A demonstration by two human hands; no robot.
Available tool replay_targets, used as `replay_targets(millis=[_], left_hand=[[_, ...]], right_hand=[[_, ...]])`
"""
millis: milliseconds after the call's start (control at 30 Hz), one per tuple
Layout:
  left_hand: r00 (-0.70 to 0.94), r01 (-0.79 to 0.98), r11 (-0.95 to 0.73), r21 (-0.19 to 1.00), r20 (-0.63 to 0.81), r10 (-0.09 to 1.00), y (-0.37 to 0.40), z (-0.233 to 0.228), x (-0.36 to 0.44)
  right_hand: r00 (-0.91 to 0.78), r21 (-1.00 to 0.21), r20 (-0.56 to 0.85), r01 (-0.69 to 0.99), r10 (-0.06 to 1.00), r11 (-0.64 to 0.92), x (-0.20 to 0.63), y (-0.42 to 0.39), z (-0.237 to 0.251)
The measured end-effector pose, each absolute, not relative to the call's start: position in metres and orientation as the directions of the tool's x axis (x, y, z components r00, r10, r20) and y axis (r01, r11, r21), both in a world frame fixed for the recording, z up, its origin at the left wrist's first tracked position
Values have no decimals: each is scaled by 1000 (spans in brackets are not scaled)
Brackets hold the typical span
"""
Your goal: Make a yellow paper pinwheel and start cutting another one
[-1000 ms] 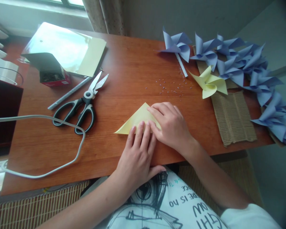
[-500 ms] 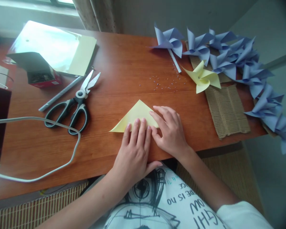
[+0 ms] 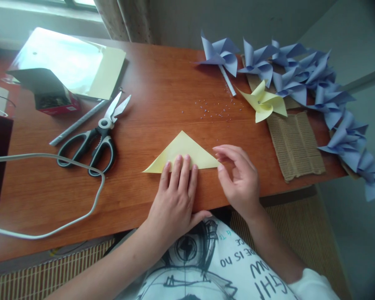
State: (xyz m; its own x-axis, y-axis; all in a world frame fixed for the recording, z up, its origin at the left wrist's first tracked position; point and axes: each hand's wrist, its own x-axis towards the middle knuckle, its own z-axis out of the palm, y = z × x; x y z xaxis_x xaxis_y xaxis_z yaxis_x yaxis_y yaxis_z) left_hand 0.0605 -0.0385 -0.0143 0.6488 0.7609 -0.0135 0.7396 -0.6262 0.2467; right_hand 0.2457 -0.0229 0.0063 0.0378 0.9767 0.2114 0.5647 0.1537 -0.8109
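Yellow paper, folded into a flat triangle (image 3: 184,153), lies on the wooden table (image 3: 162,96) right in front of me, its long edge toward my body and its peak pointing away. My left hand (image 3: 176,196) is flat on it: fingers straight and close together, three fingertips (image 3: 178,159) pressing down on the lower edge near the middle, thumb out to the side at the table's near edge. My right hand (image 3: 240,177) sits just beside the triangle's right corner, fingers loosely curled with thumb and forefinger a little apart, tips at or just off the paper's point (too close to call whether they touch), clamped on nothing.

Off to my left lie black-handled scissors (image 3: 95,135) with the blades slightly parted, a grey stick (image 3: 78,123) just beside them, and a white cable (image 3: 65,160) curving past the handles. Further back there is a small red box (image 3: 54,104) with its flap up, next to a glossy sheet (image 3: 71,62) catching the window light. Over on the right, a yellow pinwheel (image 3: 264,103) rests near a piece of corrugated cardboard (image 3: 295,143), with a row of blue pinwheels (image 3: 303,75) trailing along the table's far and right edge. Tiny beads (image 3: 215,112) are scattered in the middle.
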Motion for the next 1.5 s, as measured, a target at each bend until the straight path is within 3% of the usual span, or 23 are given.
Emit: replay_targets(millis=[67,133,433,800,900,1000,1133,1267,1500], left_hand=[[654,736,-633,241,-9,757,-39,-16,60],[659,731,-638,243,-7,752,-40,-17,59],[667,713,-630,307,-23,744,-37,-13,45],[600,766,-575,287,1,800,-47,0,0],[559,795,-539,277,10,829,-47,2,3],[501,837,-495,231,38,865,-46,2,12],[553,802,-538,261,20,833,-47,0,37],[603,764,-572,298,-12,798,-45,-5,61],[581,790,-562,244,-5,814,-46,-8,47]], right_hand=[[-25,-955,81,283,996,85,222,-19,3],[-79,-989,41,140,996,52,206,-13,-6],[-108,-960,51,269,993,79,200,-3,-27],[-110,-945,63,313,992,94,195,-4,-24],[-107,-963,39,260,994,66,196,-4,-25],[-95,-994,13,107,995,23,199,-2,-27],[-92,-997,-42,-67,995,-49,204,0,-24],[-85,-993,-78,-80,993,-85,207,1,-20],[-74,-999,-41,-26,996,-43,207,1,-29]])
